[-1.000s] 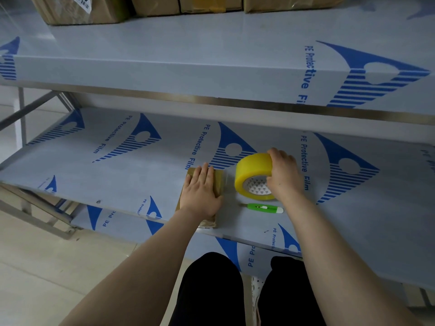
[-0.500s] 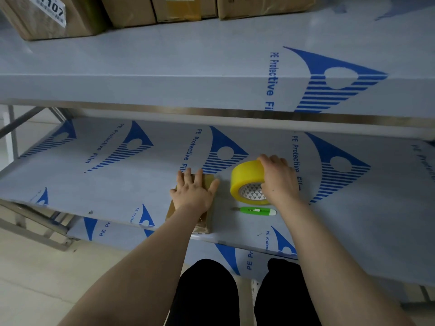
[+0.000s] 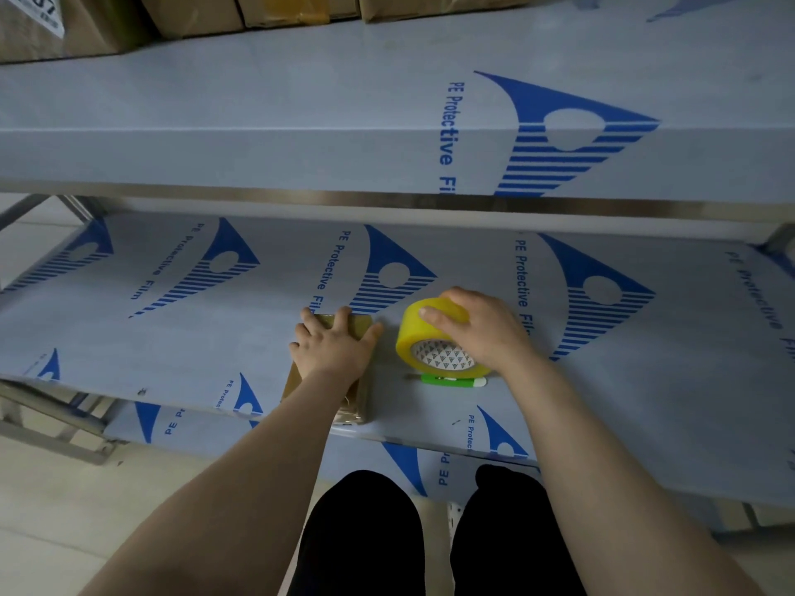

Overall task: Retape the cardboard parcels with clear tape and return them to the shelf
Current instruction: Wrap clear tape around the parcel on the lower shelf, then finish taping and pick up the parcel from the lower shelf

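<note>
Two hands are working on the middle shelf (image 3: 215, 359). The left hand (image 3: 333, 350) is lying flat on a small cardboard parcel (image 3: 360, 325), with its fingers straight and spread, pressing it down. The parcel is sitting at the front edge of the shelf. Its long side is running away from the person, toward the back. Something shiny, maybe tape, is showing on its near end.

The right hand (image 3: 486, 333) is holding a roll of tape (image 3: 415, 339), with its fingers curled over the top. The roll is looking yellow. It is standing on its rim with the hole facing the person. It is sitting just to the right of the parcel, with a little bare shelf between them. A green cutter (image 3: 451, 380) is lying just in front of the roll.

I am guessing the next move is bringing the tape over to the parcel. The parcel is lying to the left of the roll, so the right hand is needing to go left. The tape is probably going along the long side, front to back, while the left hand is holding the parcel down. The right hand is also the nearer one to the cutter.

More cardboard boxes (image 3: 193, 10) are sitting at the back of the upper shelf (image 3: 301, 101).
</note>
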